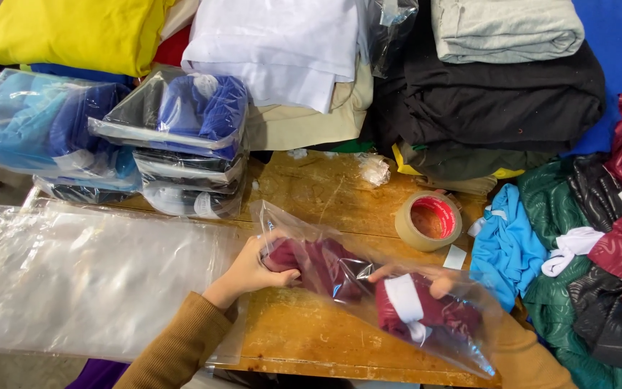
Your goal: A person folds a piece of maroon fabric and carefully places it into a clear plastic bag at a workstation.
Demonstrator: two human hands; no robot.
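The left hand (253,270) has its fingers closed on a dark red garment (368,288) inside a clear bag (469,338). The right hand (426,279), inside the bag, grips it too. The bag lies on the wooden surface (311,331). A tape roll (430,220) sits at one o'clock.

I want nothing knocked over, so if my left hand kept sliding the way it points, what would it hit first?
The left hand points right, into the clear plastic bag, so it would first press further against the maroon garment inside; depth is uncertain.

Bare wood (325,194) open mid-table; tape roll (430,220) right of it, bagged stack (185,144) left, folded piles along far edge (crowded).
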